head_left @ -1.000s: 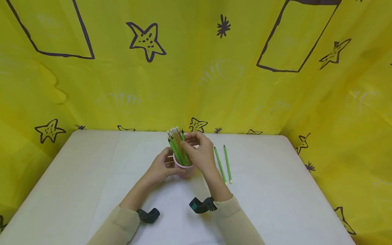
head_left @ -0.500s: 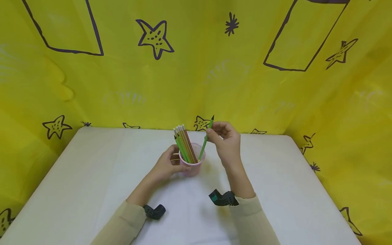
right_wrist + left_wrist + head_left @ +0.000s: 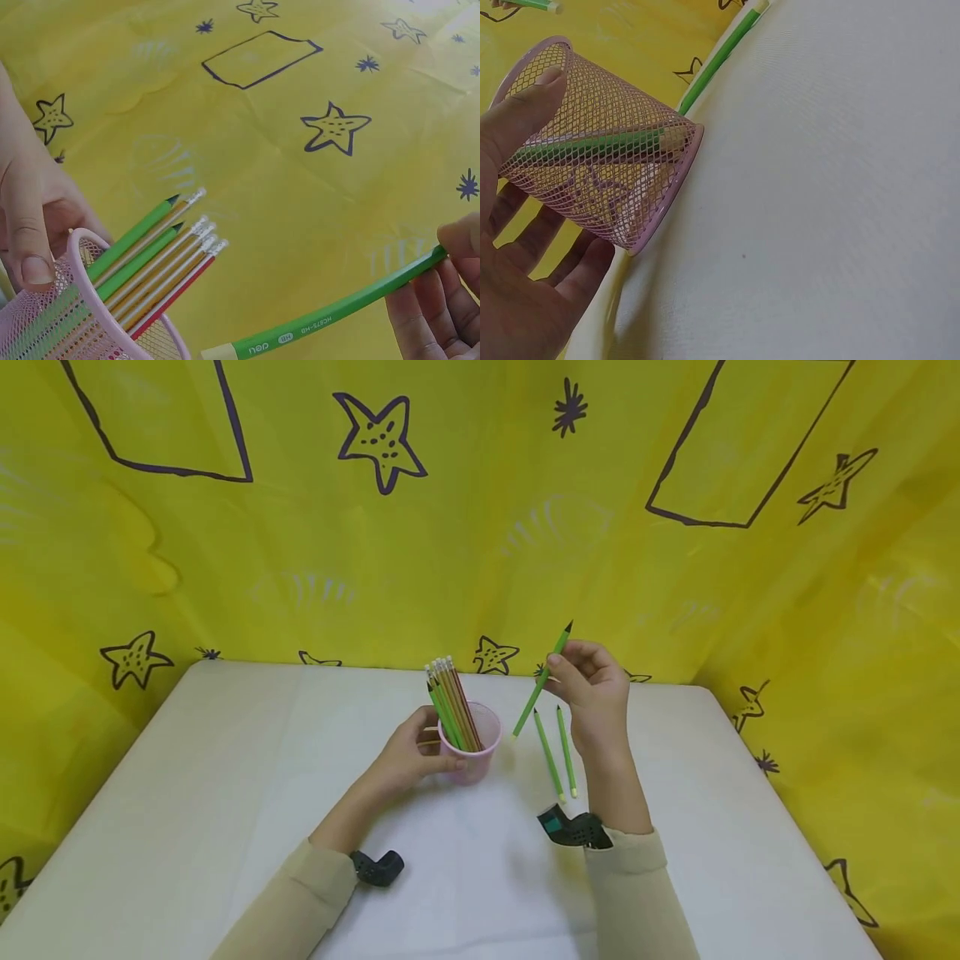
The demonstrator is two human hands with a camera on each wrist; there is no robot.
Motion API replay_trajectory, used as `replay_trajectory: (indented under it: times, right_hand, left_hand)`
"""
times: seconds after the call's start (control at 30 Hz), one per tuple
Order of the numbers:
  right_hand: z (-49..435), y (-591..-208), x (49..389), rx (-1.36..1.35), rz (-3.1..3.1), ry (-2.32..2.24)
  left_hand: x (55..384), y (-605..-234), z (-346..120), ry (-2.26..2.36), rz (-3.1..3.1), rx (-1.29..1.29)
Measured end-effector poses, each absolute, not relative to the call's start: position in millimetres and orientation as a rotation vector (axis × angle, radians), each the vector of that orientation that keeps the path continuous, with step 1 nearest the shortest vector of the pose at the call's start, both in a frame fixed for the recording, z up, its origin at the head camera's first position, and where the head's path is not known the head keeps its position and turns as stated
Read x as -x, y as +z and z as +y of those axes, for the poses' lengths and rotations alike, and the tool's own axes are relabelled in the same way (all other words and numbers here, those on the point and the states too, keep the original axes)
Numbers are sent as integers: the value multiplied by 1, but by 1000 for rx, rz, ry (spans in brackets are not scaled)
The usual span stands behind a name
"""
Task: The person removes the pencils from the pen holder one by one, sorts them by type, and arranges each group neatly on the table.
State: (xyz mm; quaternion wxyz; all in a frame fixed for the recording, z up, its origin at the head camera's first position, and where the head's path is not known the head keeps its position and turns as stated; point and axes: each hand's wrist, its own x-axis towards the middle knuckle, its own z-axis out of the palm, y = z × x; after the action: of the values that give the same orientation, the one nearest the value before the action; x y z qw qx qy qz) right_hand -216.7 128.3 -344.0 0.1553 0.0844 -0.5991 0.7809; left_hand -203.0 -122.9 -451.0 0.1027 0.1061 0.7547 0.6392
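My left hand [image 3: 408,752] grips a pink mesh pencil cup [image 3: 622,142] from its left side, thumb in front and fingers round the back. Inside the cup lean several green pencils [image 3: 127,266] with points up and several striped pencils [image 3: 176,281] with white eraser ends up. To the right of the cup, my right hand [image 3: 600,702] pinches a green pencil [image 3: 315,319] between thumb and fingers, black point up and pale end down. That pencil is tilted and clear of the cup. Two more green pencils [image 3: 550,756] lie on the table just below it.
A white-covered table [image 3: 247,777] carries the cup and pencils. Yellow cloth [image 3: 450,552] with drawn stars hangs behind it and at both sides. A black wrist camera [image 3: 573,828] sits on the right wrist, another black camera [image 3: 377,868] on the left.
My right hand has drawn one green pencil out of the cup and carried it to the right. The left hand has kept hold of the cup.
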Motion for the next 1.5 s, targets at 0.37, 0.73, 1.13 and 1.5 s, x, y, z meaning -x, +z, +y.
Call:
replay_trajectory:
  times: [0.37, 0.73, 1.13, 1.5]
  right_hand:
    - [141, -343, 222, -163, -1784, 2240]
    - [181, -366, 220, 145, -2003, 2024]
    - [213, -369, 224, 298, -2239, 1734]
    - [225, -402, 248, 394, -2515, 1625]
  left_hand:
    - [212, -451, -123, 1853, 2260, -313]
    - [202, -462, -132, 1844, 2238, -289]
    - [198, -458, -117, 1897, 2197, -303]
    - [202, -446, -119, 1879, 2226, -294]
